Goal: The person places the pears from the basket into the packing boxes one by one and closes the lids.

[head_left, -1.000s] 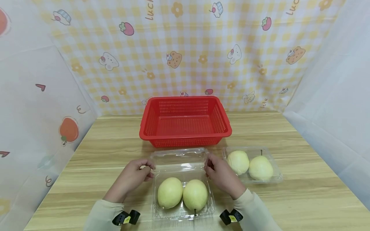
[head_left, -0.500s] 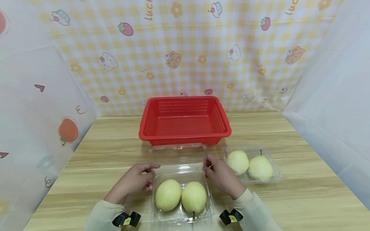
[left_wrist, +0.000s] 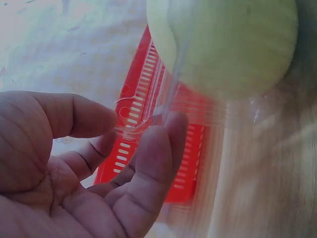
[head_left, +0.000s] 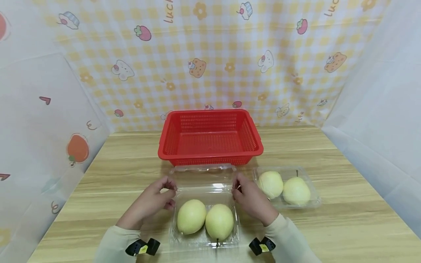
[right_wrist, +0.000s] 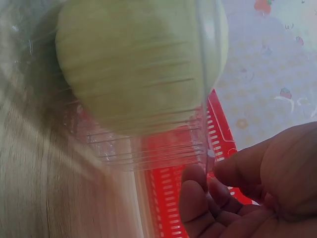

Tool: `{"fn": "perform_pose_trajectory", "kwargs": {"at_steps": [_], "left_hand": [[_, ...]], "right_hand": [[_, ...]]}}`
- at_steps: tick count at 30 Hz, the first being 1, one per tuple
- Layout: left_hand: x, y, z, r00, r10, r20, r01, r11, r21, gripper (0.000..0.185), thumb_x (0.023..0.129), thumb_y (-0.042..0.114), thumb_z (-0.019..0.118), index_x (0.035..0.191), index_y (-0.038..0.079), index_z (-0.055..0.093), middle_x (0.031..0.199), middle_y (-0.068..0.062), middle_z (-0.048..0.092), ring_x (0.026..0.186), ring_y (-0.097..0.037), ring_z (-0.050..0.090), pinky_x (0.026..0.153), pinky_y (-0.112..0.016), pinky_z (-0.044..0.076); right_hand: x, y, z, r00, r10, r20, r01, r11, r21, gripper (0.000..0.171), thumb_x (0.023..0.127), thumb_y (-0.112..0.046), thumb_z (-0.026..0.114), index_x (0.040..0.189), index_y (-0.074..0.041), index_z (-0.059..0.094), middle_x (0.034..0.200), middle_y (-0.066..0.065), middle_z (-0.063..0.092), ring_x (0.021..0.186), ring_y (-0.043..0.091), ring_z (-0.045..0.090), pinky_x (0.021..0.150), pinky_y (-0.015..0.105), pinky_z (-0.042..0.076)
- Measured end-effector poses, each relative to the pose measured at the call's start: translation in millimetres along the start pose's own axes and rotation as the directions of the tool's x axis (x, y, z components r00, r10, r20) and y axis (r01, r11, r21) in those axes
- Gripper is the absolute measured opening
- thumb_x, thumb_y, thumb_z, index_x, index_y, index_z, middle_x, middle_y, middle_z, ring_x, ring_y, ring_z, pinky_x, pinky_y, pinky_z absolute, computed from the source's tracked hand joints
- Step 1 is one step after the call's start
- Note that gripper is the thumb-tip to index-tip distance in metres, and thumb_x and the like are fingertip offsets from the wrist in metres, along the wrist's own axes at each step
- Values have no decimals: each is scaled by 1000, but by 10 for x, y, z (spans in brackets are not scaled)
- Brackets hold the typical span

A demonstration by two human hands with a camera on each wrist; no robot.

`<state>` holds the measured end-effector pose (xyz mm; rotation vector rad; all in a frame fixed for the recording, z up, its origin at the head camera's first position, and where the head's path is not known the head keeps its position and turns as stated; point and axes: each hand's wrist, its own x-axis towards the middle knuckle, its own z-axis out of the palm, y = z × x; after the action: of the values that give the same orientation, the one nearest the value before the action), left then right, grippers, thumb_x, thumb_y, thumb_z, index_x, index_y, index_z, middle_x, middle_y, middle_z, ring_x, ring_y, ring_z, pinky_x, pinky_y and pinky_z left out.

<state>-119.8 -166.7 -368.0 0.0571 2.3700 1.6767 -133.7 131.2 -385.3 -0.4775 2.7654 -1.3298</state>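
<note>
In the head view a clear plastic clamshell container point(head_left: 205, 241) lies with its lid folded back toward the basket. Two pale yellow-green pears point(head_left: 192, 217) sit side by side in its base, the right one with its stem toward me. My left hand point(head_left: 152, 199) pinches the container's left edge near the hinge, and the left wrist view shows thin plastic between thumb and fingers. At the opposite side, my right hand point(head_left: 251, 197) pinches the right hinge edge. Up close in the right wrist view, a pear point(right_wrist: 138, 69) shows through the ribbed clear wall.
A red plastic basket point(head_left: 210, 155) stands behind the container, with nothing visible inside it. To the right lies a second clear container point(head_left: 310, 182), lid closed, holding two pears. All stand on a wood-grain table point(head_left: 348, 204), with patterned cloth around it.
The lid has swung further back toward the basket. My left fingers straightened half a second ago and now curl on the edge again. The container has shifted slightly, and its near edge has risen in view.
</note>
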Motion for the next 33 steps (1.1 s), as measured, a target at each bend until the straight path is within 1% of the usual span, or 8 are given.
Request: {"fn": "perform_pose_trajectory", "kwargs": {"at_steps": [3,7,11,16,23,27,30,33], "left_hand": [[-1,5,-6,1000,16,-6,-16,1000,-5,18,89,-3,53,106,-2,55,104,-16,54,72,-24,63,66,-37,57],[18,-4,-9,999,22,-29,-22,1000,-1,22,85,-3,53,106,-1,57,105,-15,56,78,-22,62,72,-36,57],[29,-17,-9,998,5,-55,-4,1000,9,21,87,-2,52,107,0,59,108,-14,59,82,-21,65,76,-37,56],[34,-28,-9,998,-20,-65,19,1000,-16,23,92,-1,45,111,-2,60,109,-17,60,86,-23,66,80,-39,56],[37,-7,-27,998,-58,-35,55,995,-79,38,105,15,31,125,-7,55,116,-22,60,93,-26,66,85,-41,55],[47,15,-45,998,-62,-24,59,994,-94,50,108,29,31,134,-11,48,128,-26,54,95,-27,66,85,-39,55],[57,39,-57,997,-72,-21,69,993,-100,60,108,42,34,136,-9,47,135,-23,51,95,-25,66,85,-38,55],[61,49,-57,997,-69,-23,67,992,-107,64,106,48,35,135,-7,48,137,-20,49,95,-25,66,85,-36,55]], "right_hand": [[9,0,-2,1000,1,13,-1,999,46,16,92,6,56,90,-9,49,76,1,59,68,13,57,57,28,49],[23,0,-8,999,17,40,-23,988,155,12,91,6,53,95,-5,51,83,7,60,73,15,59,63,29,52],[30,-8,-17,996,63,59,-76,962,261,12,89,7,51,98,0,52,87,11,59,77,18,59,69,35,54],[35,-49,-24,990,135,50,-144,929,340,9,92,5,46,96,0,52,94,14,59,82,24,63,76,41,55],[61,-71,-14,980,194,43,-190,856,481,15,97,2,37,99,3,52,106,17,57,90,28,61,81,37,53],[80,-72,-20,983,178,36,-172,846,505,27,103,-8,33,107,7,54,113,20,57,96,31,61,85,39,53],[94,-71,-33,987,157,43,-157,843,515,38,107,-17,29,112,10,55,114,23,57,98,33,61,87,41,53],[104,-68,-43,986,157,49,-159,835,527,46,109,-25,27,114,11,54,113,24,58,98,33,61,88,42,53]]}}
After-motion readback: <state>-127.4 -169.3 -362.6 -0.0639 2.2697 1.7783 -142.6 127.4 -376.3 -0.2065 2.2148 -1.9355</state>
